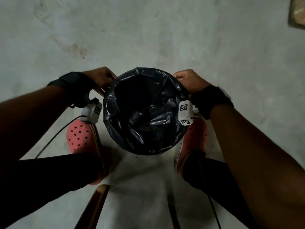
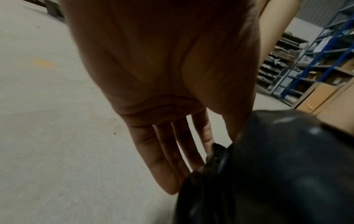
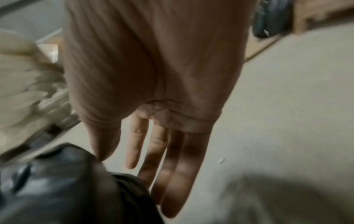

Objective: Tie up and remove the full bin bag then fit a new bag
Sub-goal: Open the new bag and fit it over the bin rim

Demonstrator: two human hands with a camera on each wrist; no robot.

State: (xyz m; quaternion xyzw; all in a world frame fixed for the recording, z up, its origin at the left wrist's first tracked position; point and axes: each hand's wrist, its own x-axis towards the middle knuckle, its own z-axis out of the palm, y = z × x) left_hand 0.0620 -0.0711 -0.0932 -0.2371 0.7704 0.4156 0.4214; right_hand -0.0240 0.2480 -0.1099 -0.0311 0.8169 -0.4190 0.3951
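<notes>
A black bin bag point(image 1: 143, 113) lines the round bin between my feet, its mouth open and its edge folded over the rim. My left hand point(image 1: 100, 78) is at the rim's left side and my right hand point(image 1: 188, 80) at its right side. In the left wrist view the left hand's fingers point(image 2: 162, 151) point straight down beside the bag point(image 2: 268, 166), the index finger touching its crumpled edge. The right hand's fingers point(image 3: 172, 166) are also straight, lying against the bag's fold point(image 3: 57, 189), with the thumb tip touching it. The bin's body is hidden under the bag.
Pink clogs point(image 1: 79, 136) point(image 1: 196, 138) stand on either side of the bin on grey concrete floor. A wooden leg point(image 1: 97, 204) is near my knees. Blue shelving point(image 2: 316, 60) and cardboard boxes point(image 2: 321, 97) stand beyond. A dark bag-like shape point(image 3: 270, 18) sits far off.
</notes>
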